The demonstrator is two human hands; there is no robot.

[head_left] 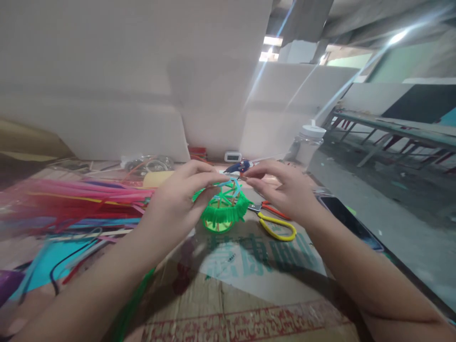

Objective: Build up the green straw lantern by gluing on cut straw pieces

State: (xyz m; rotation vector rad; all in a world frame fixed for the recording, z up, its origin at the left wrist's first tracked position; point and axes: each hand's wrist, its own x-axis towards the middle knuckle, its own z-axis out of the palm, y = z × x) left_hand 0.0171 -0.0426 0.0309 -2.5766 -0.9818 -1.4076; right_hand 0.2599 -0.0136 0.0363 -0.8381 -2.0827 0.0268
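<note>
My left hand (pixel 181 194) is closed in a pinch on a light blue pipe cleaner (pixel 235 186), bent into a curve. Just below it stands a small round green craft piece (pixel 228 211), with a fuzzy green fringe, thin brown uprights and a pale green base. My left fingers cover part of its left side. To the right, my right hand (pixel 281 185) has thumb and forefinger pinched together near the blue curve; what they hold is too small to make out. Scissors (pixel 277 227) with one yellow and one orange handle lie under my right wrist.
Pink, red and blue pipe cleaners (pixel 92 197) are heaped at left. A dark blue glue gun (pixel 238 167), small white clock (pixel 232 156) and clear bottle (pixel 308 145) stand behind. A phone (pixel 351 222) lies by the right table edge. Printed cardboard (pixel 221 294) covers the front.
</note>
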